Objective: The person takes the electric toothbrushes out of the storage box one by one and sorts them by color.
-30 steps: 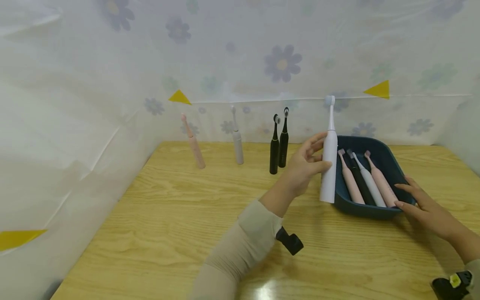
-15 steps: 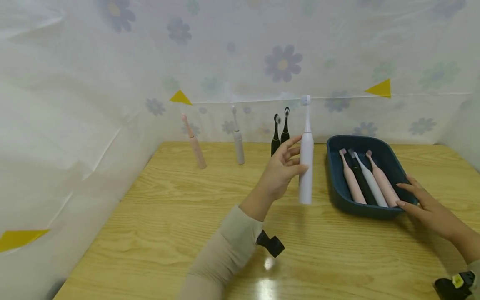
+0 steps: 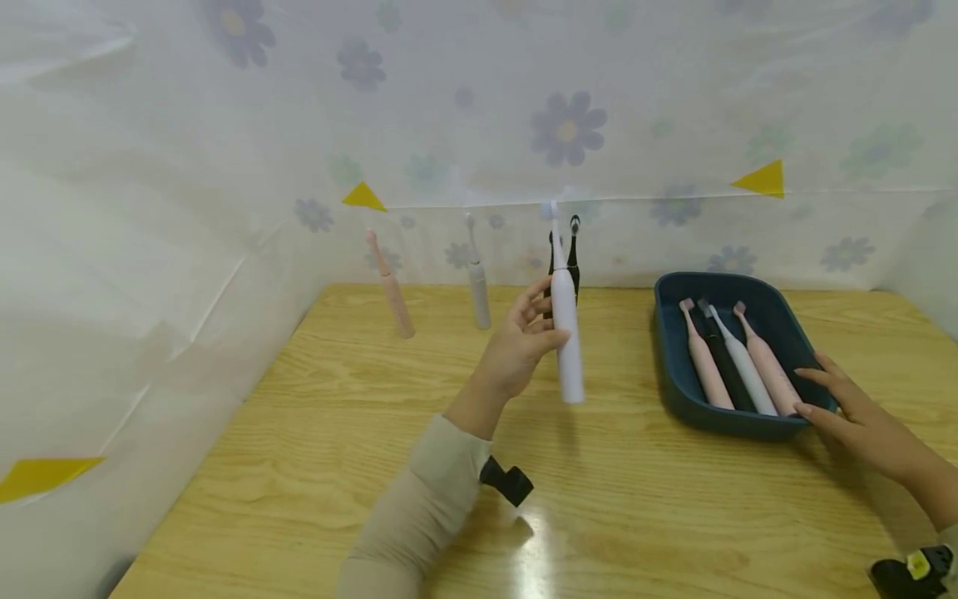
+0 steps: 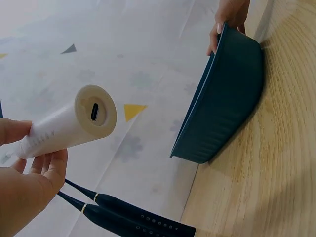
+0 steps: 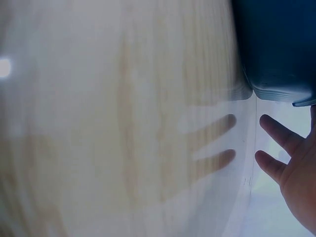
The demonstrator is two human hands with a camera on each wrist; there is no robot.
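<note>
My left hand [image 3: 516, 341] holds a white electric toothbrush [image 3: 569, 341] by its handle, upright with a slight tilt, above the table. Its flat base with a dark charging port faces the left wrist view. Behind it stand two black electric toothbrushes [image 3: 575, 258], partly hidden by the white one. A pink toothbrush [image 3: 397, 306] and a pale grey one [image 3: 480, 295] stand farther left. My right hand [image 3: 861, 424] rests on the near right corner of the blue basin [image 3: 737, 426], fingers spread and fairly straight. Inside the basin lie two pink toothbrushes, a black one [image 3: 726, 366] and a white one [image 3: 751, 370].
The wooden table [image 3: 359, 433] meets a flowered white sheet [image 3: 449, 125] at the back. Yellow triangles mark the sheet. The standing toothbrushes are near the table's back edge.
My left hand has moved left from beside the basin with the white toothbrush, which now overlaps the black pair in the head view. My right hand stays at the basin's corner.
</note>
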